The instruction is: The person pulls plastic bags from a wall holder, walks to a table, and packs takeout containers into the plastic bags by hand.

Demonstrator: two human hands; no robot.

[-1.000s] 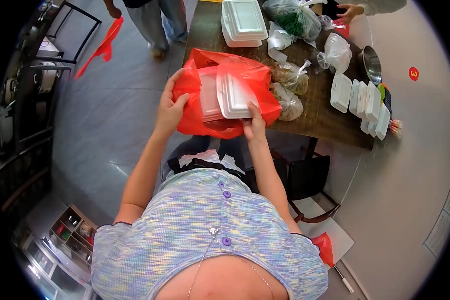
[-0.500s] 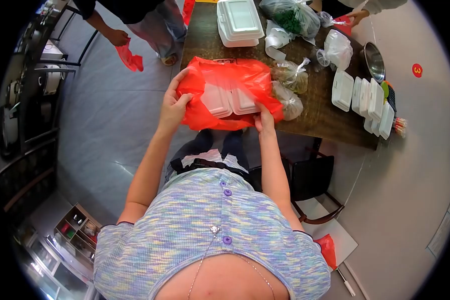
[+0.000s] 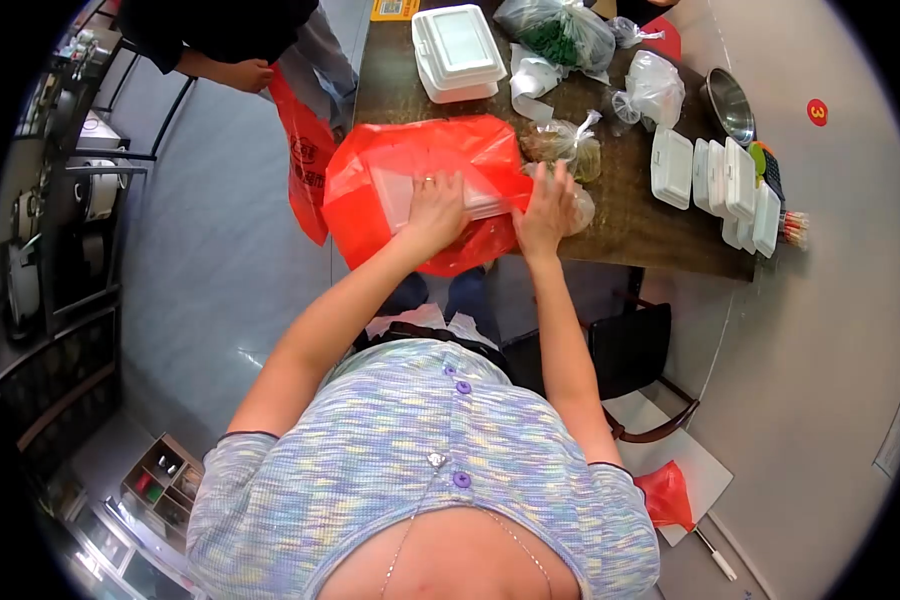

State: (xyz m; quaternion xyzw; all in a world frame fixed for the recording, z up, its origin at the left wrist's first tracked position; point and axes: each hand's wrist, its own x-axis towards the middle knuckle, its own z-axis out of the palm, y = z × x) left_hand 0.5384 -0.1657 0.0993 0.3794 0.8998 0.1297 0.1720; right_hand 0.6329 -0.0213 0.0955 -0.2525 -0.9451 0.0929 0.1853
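Note:
A red plastic bag [image 3: 355,200] lies at the table's near edge, with white foam takeout boxes [image 3: 390,190] inside it showing through its thin film. My left hand [image 3: 437,213] rests flat over the boxes, fingers stretched out and pointing away from me. At the bag's right edge is my right hand [image 3: 543,212], its thumb and index finger on the red film while the other fingers extend upward. Just beyond that hand sit two tied clear bags of food [image 3: 575,155], one partly covered by my fingers.
A large stack of white boxes [image 3: 458,55] stands behind the bag, on the dark table [image 3: 630,235]. Further right are more foam boxes [image 3: 738,180], a metal bowl [image 3: 730,105] and bagged greens [image 3: 560,35]. At left, another person's hand [image 3: 248,76] holds a red bag [image 3: 305,150].
My left hand has moved from the bag's left rim onto the boxes. My right hand's fingers have lifted. The other person's red bag now hangs unfolded beside mine.

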